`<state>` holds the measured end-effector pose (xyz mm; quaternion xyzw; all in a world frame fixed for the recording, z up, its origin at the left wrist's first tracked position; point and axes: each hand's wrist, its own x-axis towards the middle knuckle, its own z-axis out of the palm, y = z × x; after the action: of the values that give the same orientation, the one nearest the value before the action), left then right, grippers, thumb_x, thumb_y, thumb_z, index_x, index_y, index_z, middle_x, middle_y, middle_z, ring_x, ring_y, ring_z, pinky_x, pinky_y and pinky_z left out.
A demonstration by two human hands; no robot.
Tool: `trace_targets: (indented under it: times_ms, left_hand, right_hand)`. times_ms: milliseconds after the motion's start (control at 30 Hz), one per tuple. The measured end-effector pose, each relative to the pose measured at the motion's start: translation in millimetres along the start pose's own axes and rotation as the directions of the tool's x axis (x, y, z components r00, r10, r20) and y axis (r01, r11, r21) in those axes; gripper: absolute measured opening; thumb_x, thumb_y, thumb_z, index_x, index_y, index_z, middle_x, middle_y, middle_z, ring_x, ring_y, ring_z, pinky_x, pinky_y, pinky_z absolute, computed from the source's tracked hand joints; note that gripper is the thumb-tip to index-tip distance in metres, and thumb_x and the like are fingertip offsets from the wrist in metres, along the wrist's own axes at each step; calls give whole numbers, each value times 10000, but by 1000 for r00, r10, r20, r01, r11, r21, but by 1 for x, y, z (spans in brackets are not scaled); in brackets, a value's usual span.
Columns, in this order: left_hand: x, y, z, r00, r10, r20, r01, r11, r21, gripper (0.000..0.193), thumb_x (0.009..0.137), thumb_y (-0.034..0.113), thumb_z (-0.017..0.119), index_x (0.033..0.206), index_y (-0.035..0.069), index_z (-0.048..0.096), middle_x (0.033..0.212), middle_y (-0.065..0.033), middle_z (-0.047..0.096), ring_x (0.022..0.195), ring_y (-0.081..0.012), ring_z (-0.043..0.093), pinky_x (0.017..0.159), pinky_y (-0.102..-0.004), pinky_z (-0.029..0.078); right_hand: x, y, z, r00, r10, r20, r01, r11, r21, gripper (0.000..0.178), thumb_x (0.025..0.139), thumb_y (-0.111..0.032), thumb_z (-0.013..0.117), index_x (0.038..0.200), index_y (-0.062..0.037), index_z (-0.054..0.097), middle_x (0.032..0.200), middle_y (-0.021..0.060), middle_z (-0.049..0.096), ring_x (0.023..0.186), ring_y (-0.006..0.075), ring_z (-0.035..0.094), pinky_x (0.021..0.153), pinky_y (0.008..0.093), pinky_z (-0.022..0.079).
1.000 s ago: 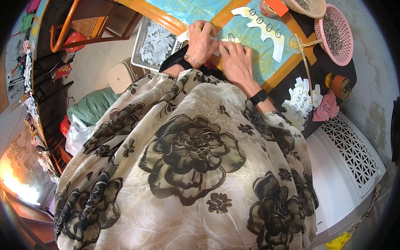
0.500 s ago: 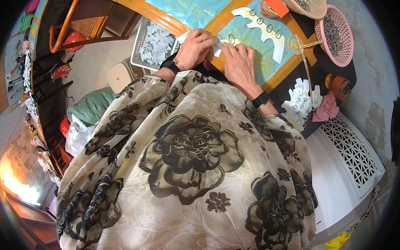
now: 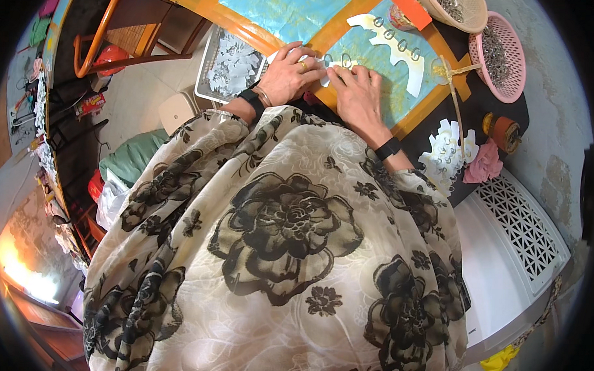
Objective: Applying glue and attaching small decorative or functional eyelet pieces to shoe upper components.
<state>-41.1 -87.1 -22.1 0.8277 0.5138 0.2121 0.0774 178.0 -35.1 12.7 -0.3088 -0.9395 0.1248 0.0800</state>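
Note:
Both hands meet at the near edge of the blue-covered work surface (image 3: 371, 90), over a white scalloped strip (image 3: 349, 64) with metal rings along it. My left hand (image 3: 289, 75) has bent fingers pressed on the strip's left part. My right hand (image 3: 357, 99) pinches its near edge, thumb and forefinger close to the left fingertips. What lies under the fingers is mostly hidden. Farther right, a longer white scalloped strip (image 3: 400, 53) lies flat with several metal rings on it. A pile of similar white pieces with rings (image 3: 445, 151) sits beside my right forearm.
Left of the hands stands a white basket (image 3: 199, 84) of small grey-white pieces. A pink basket (image 3: 518, 79) and a beige basket (image 3: 469, 23) hold metal rings at the far right. A stick (image 3: 458, 103), a tape roll (image 3: 506, 132) and a pink cloth (image 3: 484, 160) lie nearer.
My fingertips have drawn closer together, covering the white bit that showed between them. My right hand has shifted slightly, and the view has moved a little.

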Motion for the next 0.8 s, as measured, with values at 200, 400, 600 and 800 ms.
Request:
trace_targets:
  times_ms: [200, 400, 600, 800]
  left_hand:
    - [-1, 3, 3, 999, -25, 48, 24, 1000, 20, 404, 810, 148, 704, 1210, 200, 675, 1239, 35, 601, 1278, -237, 505, 1175, -497, 323]
    - [-3, 7, -5, 998, -36, 52, 38, 999, -31, 424, 857, 231, 696, 1276, 205, 635, 1322, 7, 557, 1340, -266, 454, 1186, -507, 302]
    - [-20, 11, -5, 998, -13, 62, 8, 997, 73, 501, 875, 325, 711, 1354, 234, 596, 1419, -5, 516, 1407, -287, 395, 1217, -525, 256]
    - [-18, 14, -10, 995, -46, 92, 45, 999, 17, 545, 882, 353, 715, 1400, 278, 562, 1462, -23, 476, 1444, -327, 344, 1210, -609, 232]
  right_hand:
    - [0, 0, 5, 998, -66, -8, 65, 994, -93, 406, 877, -138, 569, 1259, -21, 634, 1272, 91, 605, 1184, 261, 517, 1004, 447, 359]
    - [-2, -3, 2, 998, -60, -8, 59, 993, -101, 404, 897, -125, 544, 1274, 3, 611, 1320, 125, 564, 1262, 274, 479, 1020, 451, 358]
    - [-9, -5, -3, 995, -99, 32, 102, 990, -99, 404, 910, -122, 525, 1284, 19, 591, 1362, 134, 552, 1292, 283, 468, 1040, 457, 352]
    - [-7, -9, 2, 995, -96, 10, 96, 983, -159, 405, 911, -126, 525, 1283, 20, 588, 1346, 139, 570, 1266, 282, 498, 1036, 456, 354]
